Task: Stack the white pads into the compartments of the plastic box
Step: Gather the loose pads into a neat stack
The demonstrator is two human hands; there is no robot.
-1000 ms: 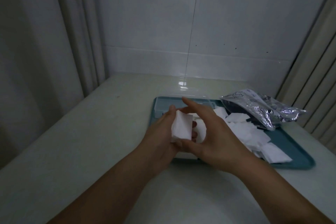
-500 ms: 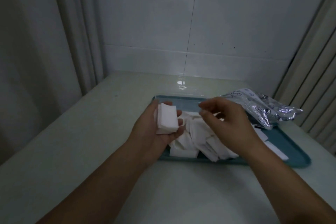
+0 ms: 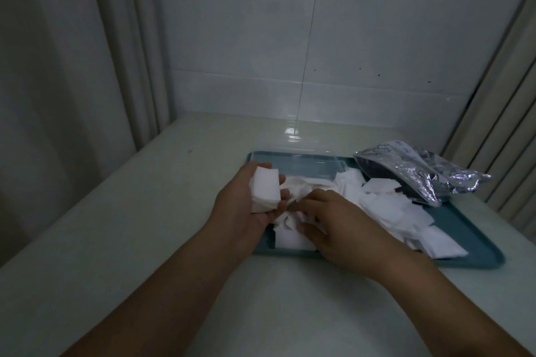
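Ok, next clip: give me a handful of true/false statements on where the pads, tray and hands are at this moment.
1. The left hand holds a stack of white pads. True.
2. The right hand is lifted clear above the silver foil bag. False: it is down on the loose white pads, fingers among them; the bag lies untouched at the tray's far right.
3. The loose pads lie on a teal tray. True.
4. The tray sits on the floor. False: it rests on a pale table against a tiled wall.
5. The clear plastic box stands at the tray's near edge. False: it sits at the far edge, beyond the hands.
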